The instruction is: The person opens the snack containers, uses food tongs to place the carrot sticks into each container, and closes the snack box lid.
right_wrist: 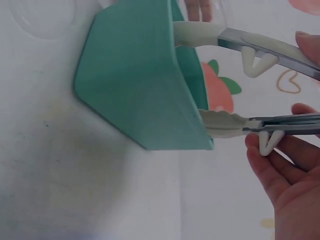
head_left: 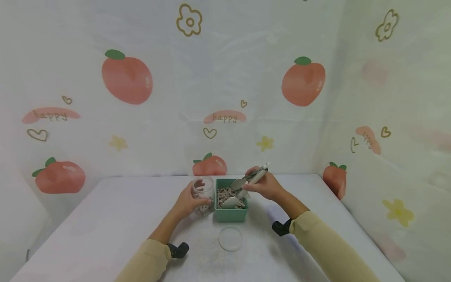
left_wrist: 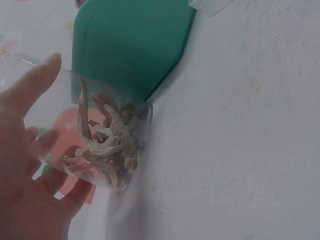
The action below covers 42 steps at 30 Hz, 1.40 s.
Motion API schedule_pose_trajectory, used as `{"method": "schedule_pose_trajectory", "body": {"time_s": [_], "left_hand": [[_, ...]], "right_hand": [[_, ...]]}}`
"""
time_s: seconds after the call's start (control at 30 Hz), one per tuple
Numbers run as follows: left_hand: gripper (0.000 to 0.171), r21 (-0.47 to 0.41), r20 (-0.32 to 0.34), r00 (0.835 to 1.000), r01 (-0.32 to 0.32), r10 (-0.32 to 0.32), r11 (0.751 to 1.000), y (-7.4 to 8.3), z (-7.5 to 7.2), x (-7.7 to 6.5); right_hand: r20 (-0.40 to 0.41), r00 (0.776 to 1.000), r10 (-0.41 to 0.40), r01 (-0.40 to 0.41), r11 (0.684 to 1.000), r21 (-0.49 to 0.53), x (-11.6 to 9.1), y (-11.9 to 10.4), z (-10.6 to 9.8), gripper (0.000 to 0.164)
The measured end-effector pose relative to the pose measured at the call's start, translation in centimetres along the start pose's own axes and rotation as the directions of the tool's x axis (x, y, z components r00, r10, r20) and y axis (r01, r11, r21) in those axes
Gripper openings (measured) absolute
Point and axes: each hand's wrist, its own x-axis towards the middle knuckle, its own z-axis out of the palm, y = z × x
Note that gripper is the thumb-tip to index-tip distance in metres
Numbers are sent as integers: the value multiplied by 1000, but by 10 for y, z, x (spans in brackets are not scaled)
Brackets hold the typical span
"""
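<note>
My left hand point(head_left: 187, 201) grips a clear plastic jar point(head_left: 208, 188) standing beside the green bin. Dried, twisted greyish-brown pieces point(left_wrist: 112, 142) lie in the lower part of the jar, seen through its wall in the left wrist view. With my right hand point(head_left: 266, 185) I hold metal tongs point(right_wrist: 272, 45) that have cream-white tips. The tongs' arms are spread apart, and both tips reach down over the rim into the green bin point(head_left: 230, 215). More of the dried pieces point(head_left: 225, 192) fill the bin. The tip ends are hidden behind its wall in the right wrist view.
A clear round lid point(head_left: 230, 239) lies flat on the white table point(head_left: 116, 223) in front of the bin. Behind the table hangs a white backdrop point(head_left: 169, 145) with printed peaches, and it continues along the right side.
</note>
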Motion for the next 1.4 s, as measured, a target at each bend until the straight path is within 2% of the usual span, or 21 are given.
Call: {"method": "schedule_pose_trajectory", "body": {"time_s": [0.2, 0.5, 0.67, 0.83, 1.07, 1.23, 1.3, 1.4], "left_hand": [[81, 10, -4, 1000, 0, 0, 1000, 1, -1, 0], [81, 20, 1, 1000, -4, 4, 1000, -1, -1, 1], [79, 21, -5, 1000, -9, 9, 1000, 0, -2, 1], [80, 13, -4, 1000, 6, -6, 1000, -1, -1, 2], [84, -1, 12, 1000, 5, -5, 1000, 0, 0, 2], [83, 7, 3, 1000, -1, 1, 1000, -1, -1, 3], [83, 8, 2, 1000, -3, 3, 1000, -1, -1, 2], [84, 3, 5, 1000, -10, 10, 1000, -2, 0, 2]], "right_hand": [[-39, 999, -2, 3, 999, 36, -1, 1, 4, 37], [-79, 997, 20, -7, 985, 171, -8, 0, 7, 33], [-89, 996, 13, 6, 977, 212, -12, -18, 6, 29], [-88, 996, -9, 26, 982, 185, -18, -33, 2, 28], [-80, 995, -64, 82, 965, 249, -10, -14, 1, 33], [-60, 993, -104, 115, 962, 248, -3, 0, 4, 36], [-39, 994, -101, 108, 965, 239, -3, 1, 6, 38], [-18, 996, -88, 90, 970, 225, -6, -9, 8, 40]]}}
